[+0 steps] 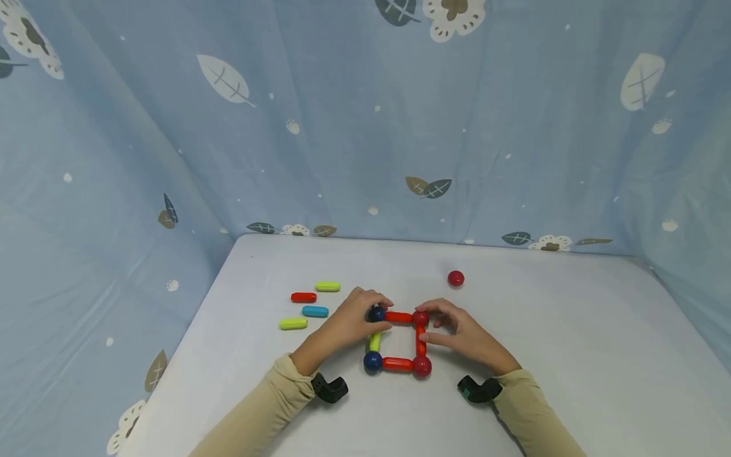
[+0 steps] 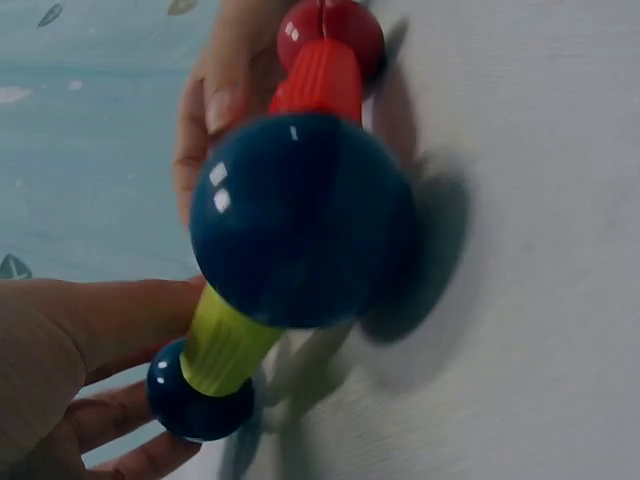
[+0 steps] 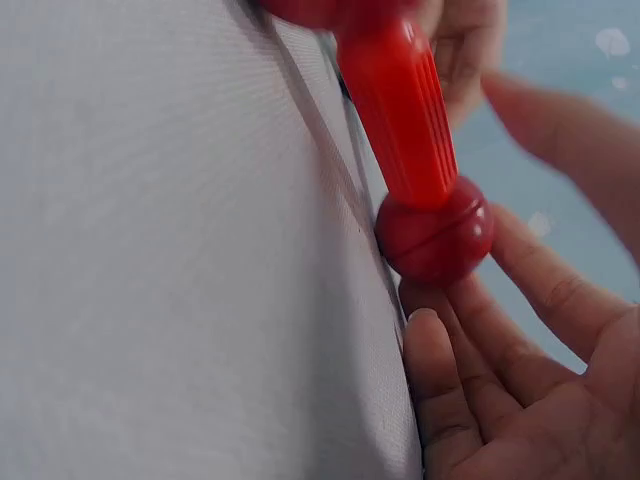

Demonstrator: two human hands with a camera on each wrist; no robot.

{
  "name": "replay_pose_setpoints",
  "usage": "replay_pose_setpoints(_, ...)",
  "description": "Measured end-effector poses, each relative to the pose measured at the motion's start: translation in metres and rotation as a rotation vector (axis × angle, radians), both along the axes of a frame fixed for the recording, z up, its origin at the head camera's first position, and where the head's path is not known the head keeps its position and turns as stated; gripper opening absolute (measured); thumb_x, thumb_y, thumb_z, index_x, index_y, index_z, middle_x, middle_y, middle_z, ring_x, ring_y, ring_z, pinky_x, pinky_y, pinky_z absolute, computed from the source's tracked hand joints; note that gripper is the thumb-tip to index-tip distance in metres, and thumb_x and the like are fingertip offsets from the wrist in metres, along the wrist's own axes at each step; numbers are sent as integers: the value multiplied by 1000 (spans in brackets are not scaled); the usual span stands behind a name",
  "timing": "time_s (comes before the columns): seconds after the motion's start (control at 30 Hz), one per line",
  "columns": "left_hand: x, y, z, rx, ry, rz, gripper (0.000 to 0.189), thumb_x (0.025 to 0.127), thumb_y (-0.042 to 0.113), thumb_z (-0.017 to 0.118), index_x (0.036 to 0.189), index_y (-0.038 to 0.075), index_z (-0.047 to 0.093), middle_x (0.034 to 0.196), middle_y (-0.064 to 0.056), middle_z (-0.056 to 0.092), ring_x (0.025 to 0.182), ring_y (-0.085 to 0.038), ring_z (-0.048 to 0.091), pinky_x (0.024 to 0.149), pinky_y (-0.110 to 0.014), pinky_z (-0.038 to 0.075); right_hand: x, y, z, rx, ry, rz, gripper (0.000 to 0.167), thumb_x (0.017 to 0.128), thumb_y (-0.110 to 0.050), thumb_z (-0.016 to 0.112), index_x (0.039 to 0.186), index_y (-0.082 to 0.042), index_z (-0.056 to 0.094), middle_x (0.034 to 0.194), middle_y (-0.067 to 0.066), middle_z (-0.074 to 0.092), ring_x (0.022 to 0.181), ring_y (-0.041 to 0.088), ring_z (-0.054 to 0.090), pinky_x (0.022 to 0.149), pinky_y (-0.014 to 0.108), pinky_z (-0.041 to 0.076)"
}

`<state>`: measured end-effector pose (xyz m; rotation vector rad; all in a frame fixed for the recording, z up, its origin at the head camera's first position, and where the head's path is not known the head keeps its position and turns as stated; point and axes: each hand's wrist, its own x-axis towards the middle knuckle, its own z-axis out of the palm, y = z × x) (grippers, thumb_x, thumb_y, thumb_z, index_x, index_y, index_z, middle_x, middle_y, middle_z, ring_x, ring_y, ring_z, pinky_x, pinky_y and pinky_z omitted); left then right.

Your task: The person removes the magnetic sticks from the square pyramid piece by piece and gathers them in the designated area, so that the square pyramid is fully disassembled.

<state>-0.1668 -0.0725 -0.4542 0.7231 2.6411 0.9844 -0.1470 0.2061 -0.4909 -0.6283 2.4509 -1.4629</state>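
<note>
A square of toy building balls and rods lies on the table. Its left side is a yellow-green rod [image 1: 374, 343] between a near blue ball [image 1: 373, 362] and a far blue ball [image 2: 200, 412]. Red rods [image 1: 397, 364] and red balls [image 1: 421, 367] form the rest. My left hand [image 1: 353, 316] holds the far left corner, fingers round the far blue ball and thumb by the yellow-green rod. At the far right corner, fingers of my right hand [image 1: 471, 333] touch the red ball [image 3: 437, 232]; its thumb stands apart from the red rod [image 3: 400, 115] in the right wrist view.
Left of the square lie loose rods: two yellow-green [image 1: 328, 287], one red [image 1: 304, 297] and one blue [image 1: 315, 311]. A single red ball [image 1: 455, 278] sits farther back. Blue patterned cloth [image 1: 365, 127] rises behind the white table [image 1: 571, 330].
</note>
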Motion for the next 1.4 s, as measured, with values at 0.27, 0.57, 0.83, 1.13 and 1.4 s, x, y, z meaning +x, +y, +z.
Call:
replay_pose_setpoints(0.27,2,5,-6,-9,15,-99,25,88,24,84,110,15,78,101,3,75,97,-12,57,88,-29,48,-2,1,-2,13,-24,3,42,92,-25,79,130,-13,68,126,5,72,108,13,62,92,23,52)
replay_pose_setpoints(0.57,6,7,-10,-29,22,-116,20,90,27,81,107,17,78,101,7,75,94,-9,57,85,-26,48,-1,1,0,16,-48,51,33,93,-26,78,124,-17,72,122,2,73,115,12,65,101,18,49)
replay_pose_setpoints(0.83,11,7,-7,-53,25,-97,19,94,31,77,108,19,75,106,6,71,98,-10,55,86,-27,49,-2,2,-1,11,-26,61,29,92,-23,79,120,-17,73,117,1,74,111,8,64,101,19,50)
replay_pose_setpoints(1.13,11,6,-8,-38,10,-86,18,94,31,77,106,19,74,100,5,68,95,-11,53,81,-26,46,-2,0,-1,23,-34,61,29,92,-23,79,119,-17,74,117,0,74,110,9,64,100,18,50)
replay_pose_setpoints(1.4,9,9,-8,58,32,-80,17,94,28,77,107,16,75,101,5,73,96,-12,54,84,-27,46,-2,1,-1,42,-41,45,27,92,-25,80,117,-19,74,116,-1,73,109,10,64,99,20,51)
